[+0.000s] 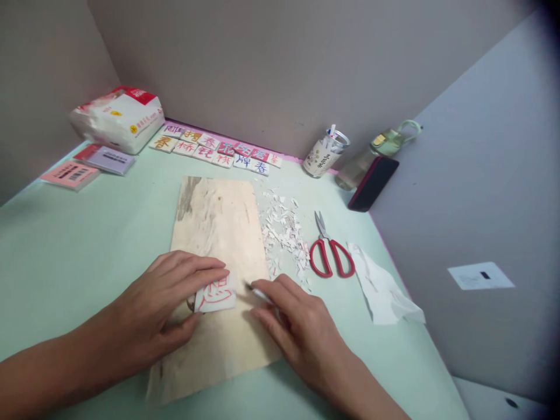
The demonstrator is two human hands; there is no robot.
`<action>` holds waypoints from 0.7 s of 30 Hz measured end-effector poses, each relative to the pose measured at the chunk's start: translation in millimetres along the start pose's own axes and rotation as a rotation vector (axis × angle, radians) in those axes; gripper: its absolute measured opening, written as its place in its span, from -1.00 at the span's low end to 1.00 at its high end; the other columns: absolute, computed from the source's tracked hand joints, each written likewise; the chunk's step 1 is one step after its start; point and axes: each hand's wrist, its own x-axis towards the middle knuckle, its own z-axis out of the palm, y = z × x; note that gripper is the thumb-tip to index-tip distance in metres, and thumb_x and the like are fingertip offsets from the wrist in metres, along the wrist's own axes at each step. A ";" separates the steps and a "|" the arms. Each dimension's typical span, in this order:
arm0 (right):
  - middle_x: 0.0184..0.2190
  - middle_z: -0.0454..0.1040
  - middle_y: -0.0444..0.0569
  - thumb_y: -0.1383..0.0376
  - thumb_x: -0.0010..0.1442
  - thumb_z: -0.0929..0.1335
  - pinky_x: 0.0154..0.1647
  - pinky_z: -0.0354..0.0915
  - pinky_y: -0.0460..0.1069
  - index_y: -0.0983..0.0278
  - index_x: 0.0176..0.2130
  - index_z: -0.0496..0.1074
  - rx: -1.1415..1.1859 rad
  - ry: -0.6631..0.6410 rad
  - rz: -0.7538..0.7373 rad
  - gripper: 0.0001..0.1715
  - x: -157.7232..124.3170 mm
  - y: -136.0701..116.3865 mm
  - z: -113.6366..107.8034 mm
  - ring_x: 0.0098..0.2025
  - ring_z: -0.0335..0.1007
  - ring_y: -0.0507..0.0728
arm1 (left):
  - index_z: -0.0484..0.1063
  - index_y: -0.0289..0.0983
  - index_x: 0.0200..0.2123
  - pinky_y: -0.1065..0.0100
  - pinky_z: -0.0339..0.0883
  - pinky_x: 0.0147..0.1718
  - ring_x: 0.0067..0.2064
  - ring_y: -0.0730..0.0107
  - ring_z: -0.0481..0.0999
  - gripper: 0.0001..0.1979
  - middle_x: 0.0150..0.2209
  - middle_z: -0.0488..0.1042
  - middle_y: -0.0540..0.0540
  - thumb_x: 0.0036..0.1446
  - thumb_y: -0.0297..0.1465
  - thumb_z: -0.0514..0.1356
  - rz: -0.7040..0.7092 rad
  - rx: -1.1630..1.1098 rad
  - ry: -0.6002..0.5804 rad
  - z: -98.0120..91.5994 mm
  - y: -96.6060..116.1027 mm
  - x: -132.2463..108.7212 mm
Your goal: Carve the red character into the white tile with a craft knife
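The left forearm [74, 361] slants in from the lower left, bare, its hand [177, 300] palm down, fingers stretched close together, thumb set apart below. The right forearm [370, 382] rises from the bottom, its hand [295, 318] curled, index finger and thumb pinched forward.

At lower centre, a flat white square piece [224, 298] is showing red outlined strokes, while the pale tan rectangular wooden board [221, 227] beneath it is bearing grey-brown streaks. Right of centre, metal scissors [324, 236] are showing red handles. Upper left of centre, small, mostly white tiles [224, 160] are displaying purple, orange, pink, blue and red characters.
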 end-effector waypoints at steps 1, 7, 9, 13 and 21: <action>-0.36 0.39 -0.17 0.30 0.44 0.37 -0.42 0.18 -0.07 0.26 -0.01 0.48 0.114 -0.035 0.103 -0.86 2.4 -1.5 -0.3 -0.41 0.28 0.03 | 0.30 -0.05 0.31 0.15 0.28 0.22 0.28 0.14 0.36 -0.51 0.28 0.43 -0.02 0.36 -0.42 0.07 0.006 -0.007 0.012 1.1 0.9 -0.2; -0.46 0.33 -0.26 0.31 0.32 0.45 -0.40 0.12 -0.07 0.25 -0.08 0.52 0.379 -0.106 0.348 -0.85 11.8 -8.2 3.1 -0.42 0.21 0.00 | 0.25 -0.05 0.33 0.17 0.35 0.20 0.25 0.13 0.40 -0.49 0.24 0.45 -0.06 0.38 -0.24 0.22 0.035 0.067 0.026 11.4 -3.4 0.2; -0.46 0.34 -0.25 0.31 0.29 0.46 -0.39 0.12 -0.06 0.26 -0.09 0.53 0.412 -0.075 0.361 -0.83 12.1 -7.4 5.1 -0.41 0.21 0.01 | 0.23 -0.06 0.34 0.21 0.41 0.15 0.20 0.17 0.45 -0.50 0.19 0.49 -0.06 0.39 -0.26 0.21 0.038 0.071 0.036 12.4 -6.1 0.5; -0.42 0.38 -0.21 0.23 0.22 0.50 -0.35 0.13 -0.05 0.28 -0.11 0.53 0.554 -0.035 0.399 -0.75 15.0 -7.3 6.2 -0.39 0.22 0.03 | 0.20 -0.09 0.35 0.24 0.46 0.11 0.18 0.18 0.48 -0.47 0.17 0.49 -0.10 0.39 -0.26 0.21 0.043 0.085 0.134 8.5 -5.2 0.3; -0.55 0.23 -0.25 -0.02 0.08 0.54 -0.42 -0.04 -0.05 0.29 -0.41 0.46 0.883 -0.007 0.412 -0.55 25.7 -17.4 16.0 -0.46 0.01 -0.01 | 0.28 -0.06 0.28 0.14 0.39 0.17 0.22 0.11 0.42 -0.57 0.19 0.43 -0.11 0.42 -0.16 0.16 0.000 0.012 0.269 10.5 13.7 3.3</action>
